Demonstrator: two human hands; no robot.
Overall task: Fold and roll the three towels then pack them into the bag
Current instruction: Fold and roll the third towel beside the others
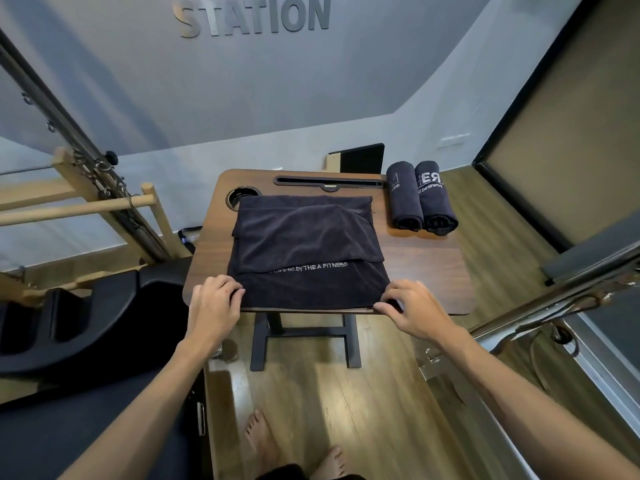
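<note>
Here a dark folded terry towel [308, 251] lies flat on the middle of a small walnut-brown wooden table [433, 268], its upper layer folded down so that a strip of the lower layer shows along the near edge, with white stitched lettering reading "by THE A FITNESS" just under the fold. The left hand [213, 303] grips the towel's near left corner at the near edge of the table, fingers curled over the cloth. The right hand [414, 308] pinches the towel's near right corner, thumb and fingertips closed on the hem where it meets the near edge. Both forearms reach in from below, bare.

Toward the far right corner of the table lie two rolled dark towels [420, 197], side by side and touching, their spiral ends facing the near side; the right one shows white letters on its top. Along the far edge runs a long black slot [329, 182] set in the table top, and at the far left corner a round black cup hole [242, 197] is partly covered by the flat towel's far corner. The table stands on a black metal frame [304, 336] over a wood-plank floor [363, 410], where two bare feet show at the bottom. Grey raised letters spelling "STATION" [254, 15] sit on the grey wall behind.
</note>
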